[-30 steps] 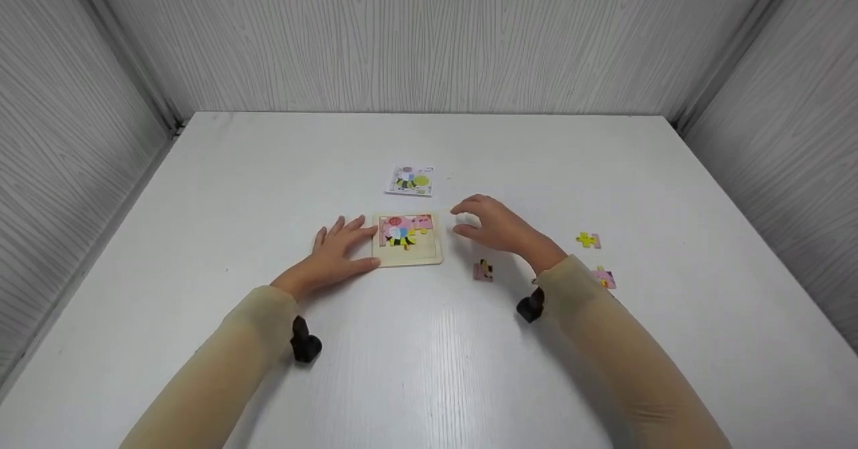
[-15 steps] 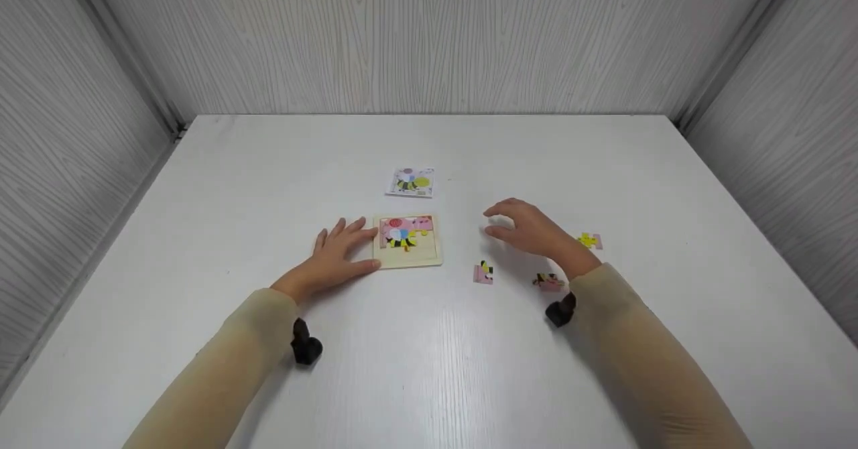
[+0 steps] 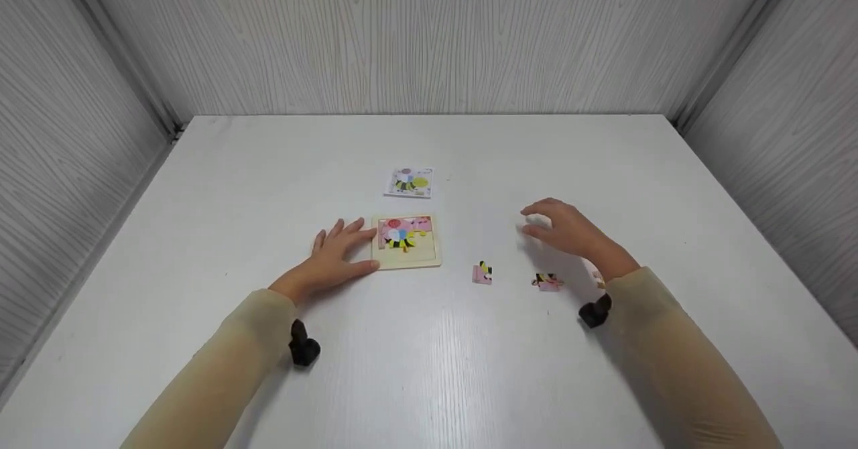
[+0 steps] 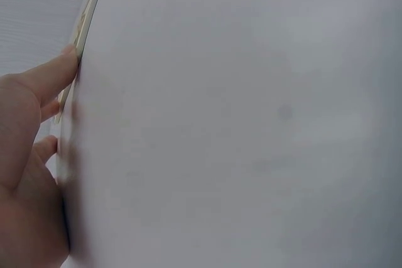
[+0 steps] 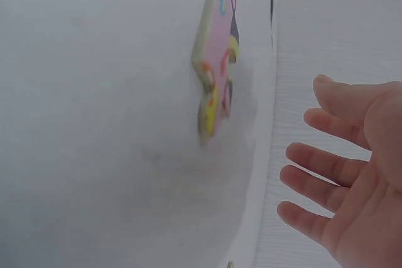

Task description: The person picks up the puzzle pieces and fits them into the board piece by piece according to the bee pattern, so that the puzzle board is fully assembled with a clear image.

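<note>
A square wooden puzzle tray [image 3: 419, 254] has bee-picture pieces fitted along its top and left; bare wood shows at its lower right. My left hand [image 3: 332, 254] lies with fingers spread on the table, thumb and index fingertips at the tray's left edge. My right hand [image 3: 560, 226] hovers over the table, fingers loosely bent, holding nothing. Below it lie a pink puzzle piece with a bee part [image 3: 547, 281] and another pink piece [image 3: 598, 278], partly hidden by the wrist. A third puzzle piece [image 3: 482, 273] lies right of the tray. One pink piece [image 5: 217, 54] shows large in the right wrist view.
A small square picture card [image 3: 409, 183] with the same bee lies behind the tray. The white table [image 3: 402, 355] meets grey wood-grain panels [image 3: 429, 40] at the back and both sides. A black wrist camera [image 3: 595, 311] hangs under the right sleeve.
My right hand has moved right, away from the tray. The bee-part piece came into view from under the arm, while a yellow piece is now hidden behind it. The left hand stays put.
</note>
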{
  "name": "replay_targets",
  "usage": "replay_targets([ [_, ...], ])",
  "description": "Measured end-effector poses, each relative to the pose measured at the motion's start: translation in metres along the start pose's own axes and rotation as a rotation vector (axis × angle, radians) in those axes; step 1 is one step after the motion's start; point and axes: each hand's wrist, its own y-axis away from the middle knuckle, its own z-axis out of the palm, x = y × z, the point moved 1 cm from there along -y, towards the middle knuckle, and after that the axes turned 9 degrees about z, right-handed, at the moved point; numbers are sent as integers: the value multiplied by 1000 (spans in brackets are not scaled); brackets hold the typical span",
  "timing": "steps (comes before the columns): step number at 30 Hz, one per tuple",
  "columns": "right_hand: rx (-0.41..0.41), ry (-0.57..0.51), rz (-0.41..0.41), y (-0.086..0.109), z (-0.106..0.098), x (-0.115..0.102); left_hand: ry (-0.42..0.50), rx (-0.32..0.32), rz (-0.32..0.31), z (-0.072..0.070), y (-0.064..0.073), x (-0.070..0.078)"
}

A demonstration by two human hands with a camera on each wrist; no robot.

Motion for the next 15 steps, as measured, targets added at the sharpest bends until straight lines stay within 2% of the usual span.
replay_targets([
  [9, -4, 3, 106, 18, -15, 30, 7, 11, 32, 0, 0, 0],
  [15, 0, 23, 138, 26, -23, 43, 21, 27, 45, 1, 1, 0],
])
